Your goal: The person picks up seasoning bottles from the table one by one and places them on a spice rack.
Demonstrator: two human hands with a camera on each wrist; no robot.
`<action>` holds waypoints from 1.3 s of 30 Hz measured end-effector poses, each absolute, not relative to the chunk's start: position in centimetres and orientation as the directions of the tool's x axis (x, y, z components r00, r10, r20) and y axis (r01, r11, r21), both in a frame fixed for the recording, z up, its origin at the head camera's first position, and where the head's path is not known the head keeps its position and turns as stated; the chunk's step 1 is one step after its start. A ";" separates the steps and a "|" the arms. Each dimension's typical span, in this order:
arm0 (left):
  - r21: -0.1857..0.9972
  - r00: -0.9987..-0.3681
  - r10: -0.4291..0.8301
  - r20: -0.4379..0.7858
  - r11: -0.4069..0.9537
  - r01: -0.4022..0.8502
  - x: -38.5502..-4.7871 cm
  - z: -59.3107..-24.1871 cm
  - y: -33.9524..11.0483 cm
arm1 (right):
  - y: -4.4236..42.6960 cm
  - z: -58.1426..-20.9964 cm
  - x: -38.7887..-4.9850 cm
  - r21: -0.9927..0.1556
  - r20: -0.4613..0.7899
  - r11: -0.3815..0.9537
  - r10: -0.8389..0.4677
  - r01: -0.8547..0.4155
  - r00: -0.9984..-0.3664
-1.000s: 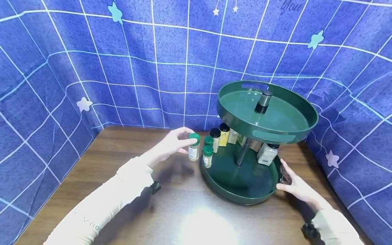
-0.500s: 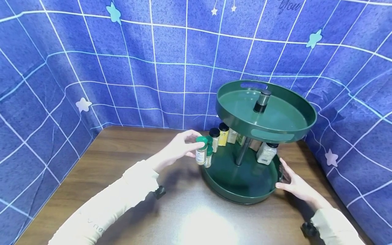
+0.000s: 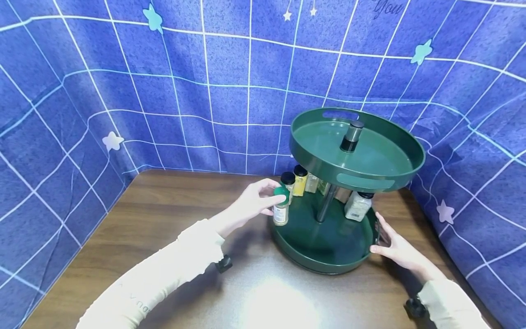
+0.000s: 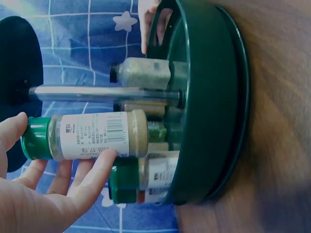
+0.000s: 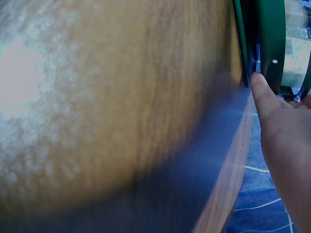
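Note:
A spice jar (image 3: 281,214) with a green cap and white label is in my left hand (image 3: 255,203), tilted slightly over the left rim of the lower tray (image 3: 328,268). Thumb and fingers grip it around cap and body. In the left wrist view the jar (image 4: 95,136) hangs just inside the rim, with two green-capped jars (image 4: 125,175) beside it; the head view hides these behind the hand and held jar. My right hand (image 3: 398,251) rests against the lower tray's right side, by its handle slot, thumb and fingers spread along the outer wall.
The green upper tray (image 3: 370,141) overhangs the lower one on a metal post (image 3: 326,205). Black-capped jars, one a yellow jar (image 3: 300,182), line the back of the lower tray, with a white jar (image 3: 358,208) at right. A patterned blue curtain (image 3: 185,105) backs the wooden table (image 3: 164,205).
My left hand has moved right with the green-capped jar, from beside the tray to over its left rim, now covering the two green-capped jars there. The right hand stays put.

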State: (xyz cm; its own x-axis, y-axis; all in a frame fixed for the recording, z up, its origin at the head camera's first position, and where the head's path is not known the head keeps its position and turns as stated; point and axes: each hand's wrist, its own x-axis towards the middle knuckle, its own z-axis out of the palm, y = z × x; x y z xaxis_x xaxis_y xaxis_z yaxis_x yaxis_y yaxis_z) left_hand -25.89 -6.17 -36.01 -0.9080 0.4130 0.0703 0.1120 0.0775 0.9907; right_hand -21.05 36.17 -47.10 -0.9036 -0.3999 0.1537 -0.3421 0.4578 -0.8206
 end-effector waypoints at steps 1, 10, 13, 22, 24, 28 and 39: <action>0.992 -0.911 0.407 0.069 0.070 0.106 -25.8 -36.2 -6.0 | 36.1 -47.1 -21.0 -0.821 0.154 0.456 -0.401 -0.342 -0.903; 0.994 -0.927 0.370 0.066 0.061 0.095 -25.3 -37.3 -5.1 | 36.4 -47.4 -21.1 -0.819 0.176 0.444 -0.407 -0.362 -0.896; 0.993 -0.929 0.363 0.067 0.070 0.099 -25.2 -37.7 -4.9 | 36.5 -47.5 -21.2 -0.820 0.178 0.440 -0.411 -0.366 -0.894; 0.986 -0.935 0.342 0.092 0.100 0.134 -25.1 -38.8 -4.7 | 36.5 -47.4 -21.2 -0.823 0.173 0.441 -0.406 -0.358 -0.898; 0.983 -0.936 0.336 0.108 0.105 0.151 -25.1 -39.0 -4.7 | 36.4 -47.3 -21.1 -0.821 0.172 0.444 -0.407 -0.359 -0.897; 0.979 -0.935 0.332 0.124 0.114 0.170 -24.8 -39.3 -4.7 | 36.2 -47.2 -20.9 -0.817 0.174 0.447 -0.409 -0.363 -0.896; 0.869 -0.907 0.320 0.273 0.323 0.375 -24.7 -39.6 -5.1 | 36.5 -47.2 -21.2 -0.818 0.158 0.455 -0.412 -0.353 -0.897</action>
State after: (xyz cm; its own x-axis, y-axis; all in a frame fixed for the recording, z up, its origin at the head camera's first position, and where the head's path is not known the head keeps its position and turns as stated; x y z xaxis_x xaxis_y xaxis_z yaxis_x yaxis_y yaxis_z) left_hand -24.73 -5.10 -39.61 -0.9074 0.3200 0.2726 0.3750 0.3231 0.8689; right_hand -21.16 36.53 -47.20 -0.8975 -0.4119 0.1579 -0.3527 0.4549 -0.8177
